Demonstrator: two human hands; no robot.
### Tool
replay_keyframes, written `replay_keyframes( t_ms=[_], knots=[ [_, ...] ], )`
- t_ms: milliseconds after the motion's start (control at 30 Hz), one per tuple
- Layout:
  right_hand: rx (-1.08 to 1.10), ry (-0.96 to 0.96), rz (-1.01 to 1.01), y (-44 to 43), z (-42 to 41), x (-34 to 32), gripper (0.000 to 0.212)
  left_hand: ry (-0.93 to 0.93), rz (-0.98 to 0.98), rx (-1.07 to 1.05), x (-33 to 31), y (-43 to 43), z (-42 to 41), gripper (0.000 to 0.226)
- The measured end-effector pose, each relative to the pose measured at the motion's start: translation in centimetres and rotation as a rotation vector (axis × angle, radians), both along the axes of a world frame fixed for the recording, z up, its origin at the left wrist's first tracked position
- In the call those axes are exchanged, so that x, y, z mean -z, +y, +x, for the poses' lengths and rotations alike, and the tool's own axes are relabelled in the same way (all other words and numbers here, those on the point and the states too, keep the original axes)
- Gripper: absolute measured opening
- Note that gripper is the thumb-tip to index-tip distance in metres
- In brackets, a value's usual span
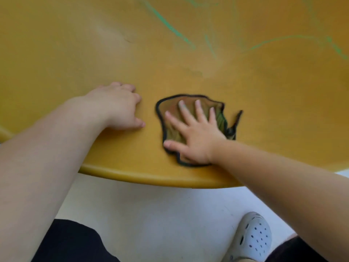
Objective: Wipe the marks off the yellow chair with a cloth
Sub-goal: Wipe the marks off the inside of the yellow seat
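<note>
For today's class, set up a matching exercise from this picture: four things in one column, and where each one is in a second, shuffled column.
Things
1. cloth
2. left hand
3. green marks
4. shoe

Places
A. on the white floor
B. pressed flat under the right hand
C. on the yellow chair, beyond both hands
D. resting on the chair, left of the cloth

Pairs: 1-B, 2-D, 3-C, 4-A

A white perforated clog (254,237) stood on the pale floor (151,214) at lower right, with dark trousers (71,242) along the bottom edge.
</note>
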State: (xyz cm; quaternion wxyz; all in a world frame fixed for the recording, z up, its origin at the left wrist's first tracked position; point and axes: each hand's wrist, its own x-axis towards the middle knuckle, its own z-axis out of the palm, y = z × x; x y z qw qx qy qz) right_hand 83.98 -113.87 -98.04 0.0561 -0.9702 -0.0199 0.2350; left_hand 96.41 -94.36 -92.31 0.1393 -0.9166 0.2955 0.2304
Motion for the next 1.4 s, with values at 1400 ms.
replay_keyframes(
  t_ms=[1400],
  knots=[
    [-0.226, -0.023, 0.198, 6.0, -1.1, -0.9, 0.058, -0.052, -0.016, -0.034, -1.5, 1.4, 0.5, 0.058]
  ],
)
